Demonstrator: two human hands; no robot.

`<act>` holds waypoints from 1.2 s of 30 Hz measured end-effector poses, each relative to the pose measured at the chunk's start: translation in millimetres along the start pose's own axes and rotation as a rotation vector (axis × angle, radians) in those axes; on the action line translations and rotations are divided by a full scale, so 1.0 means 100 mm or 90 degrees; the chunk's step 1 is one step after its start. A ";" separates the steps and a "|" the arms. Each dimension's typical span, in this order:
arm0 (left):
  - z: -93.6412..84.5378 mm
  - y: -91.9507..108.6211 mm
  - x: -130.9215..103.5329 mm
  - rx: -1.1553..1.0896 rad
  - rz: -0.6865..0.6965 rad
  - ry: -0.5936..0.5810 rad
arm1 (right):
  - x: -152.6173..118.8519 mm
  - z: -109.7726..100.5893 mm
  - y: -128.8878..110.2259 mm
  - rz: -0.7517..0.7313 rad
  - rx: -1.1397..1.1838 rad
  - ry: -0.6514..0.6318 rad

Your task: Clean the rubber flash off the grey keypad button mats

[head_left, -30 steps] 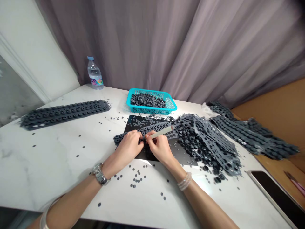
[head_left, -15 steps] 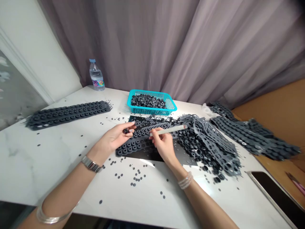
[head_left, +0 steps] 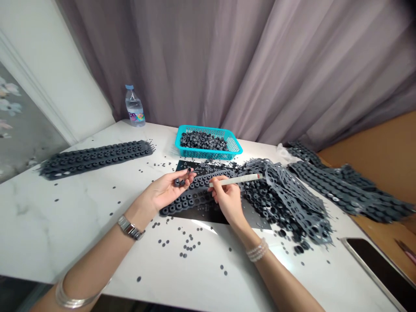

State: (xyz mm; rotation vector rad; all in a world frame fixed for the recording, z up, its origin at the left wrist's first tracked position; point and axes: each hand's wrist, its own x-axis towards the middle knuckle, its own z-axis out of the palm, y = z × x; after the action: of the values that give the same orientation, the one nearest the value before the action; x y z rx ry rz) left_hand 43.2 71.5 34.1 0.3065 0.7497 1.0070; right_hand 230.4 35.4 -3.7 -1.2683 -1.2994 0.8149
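Observation:
My left hand (head_left: 161, 190) is half curled with its palm turned up, above the left part of a moulded rubber sheet. It holds a few small black rubber pieces (head_left: 178, 182), one of them pinched at the fingertips. My right hand (head_left: 229, 200) grips a slim white stick (head_left: 240, 179) whose reddish-brown end points right. The dark grey rubber sheet (head_left: 177, 204), with rows of ring-shaped parts, lies under both hands on a black mat (head_left: 208, 214). Right of my right hand is a heap of loose black rubber parts (head_left: 264, 201).
Behind the hands stands a turquoise basket (head_left: 211, 155) of black parts. Punched-out sheets (head_left: 295, 197) cover the heap. More moulded sheets lie left (head_left: 97, 158) and right (head_left: 341, 186). A water bottle (head_left: 134, 108), a phone (head_left: 373, 264) and scattered small discs (head_left: 188, 248) are on the table.
My left hand has rolled palm-up, bringing the black rubber pieces into clearer view. My right hand, still holding the stick, has shifted slightly right. The whole view has moved a little.

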 end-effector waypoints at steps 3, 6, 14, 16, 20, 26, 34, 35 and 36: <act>0.01 0.00 -0.01 -0.001 0.004 -0.003 | -0.01 0.01 -0.01 0.002 -0.003 -0.003; 0.02 0.03 -0.04 0.000 0.008 -0.007 | -0.03 0.02 -0.03 0.002 -0.012 -0.017; -0.02 0.05 -0.08 0.128 0.014 -0.028 | -0.12 0.05 -0.13 -0.026 -0.144 -0.166; -0.02 0.04 -0.10 0.188 0.013 -0.041 | -0.13 0.07 -0.12 -0.032 -0.148 -0.191; 0.00 0.01 -0.21 0.661 0.167 -0.055 | -0.14 0.09 -0.09 -0.045 -0.167 -0.201; 0.02 -0.07 -0.33 1.149 0.299 -0.070 | -0.15 0.10 -0.13 -0.067 -0.179 -0.202; 0.02 -0.21 -0.27 1.253 0.305 -0.079 | -0.18 0.12 -0.16 -0.108 -0.221 -0.211; 0.02 -0.21 -0.27 1.245 0.303 -0.082 | -0.19 0.13 -0.15 -0.121 -0.230 -0.208; 0.02 -0.19 -0.27 1.234 0.296 -0.089 | -0.20 0.15 -0.13 -0.133 -0.240 -0.204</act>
State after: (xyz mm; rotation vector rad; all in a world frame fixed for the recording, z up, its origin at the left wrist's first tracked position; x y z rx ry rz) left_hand 48.6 38.5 36.3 2.2515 1.3561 0.3191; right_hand 210.0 16.3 1.8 -1.2959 -1.8782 0.6601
